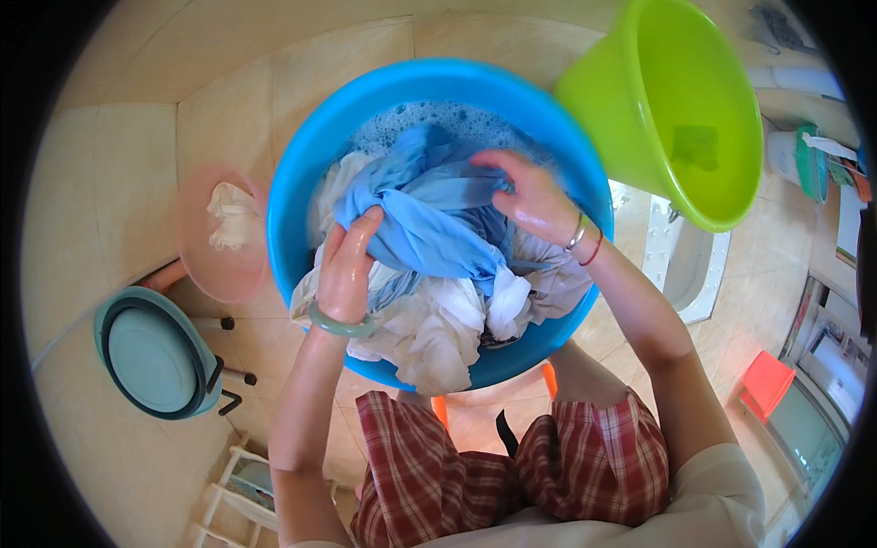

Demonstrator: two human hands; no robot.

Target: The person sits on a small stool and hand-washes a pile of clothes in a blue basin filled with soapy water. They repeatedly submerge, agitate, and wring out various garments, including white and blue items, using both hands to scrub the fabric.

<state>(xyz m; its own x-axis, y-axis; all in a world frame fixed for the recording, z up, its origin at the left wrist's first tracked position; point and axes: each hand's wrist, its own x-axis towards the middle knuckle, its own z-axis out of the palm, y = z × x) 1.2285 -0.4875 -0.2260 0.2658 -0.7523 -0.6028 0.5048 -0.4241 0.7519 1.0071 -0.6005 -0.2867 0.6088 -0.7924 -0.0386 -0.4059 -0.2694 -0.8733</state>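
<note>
A large blue basin sits in front of me, full of wet laundry and suds. My left hand, with a pale green bangle at its wrist, grips a light blue garment, thumb on top of the cloth. Over the right side of the same garment is my right hand, wet, its thumb and forefinger apart and nothing seen between them. White cloth lies bunched at the basin's near side, partly over the rim. Soapy water shows along the far side.
A lime green bucket leans at the far right beside a white squat toilet. To the left stand a pink basin holding pale cloth and a grey-green folding basin. A white rack is at lower left, a red-orange object at right.
</note>
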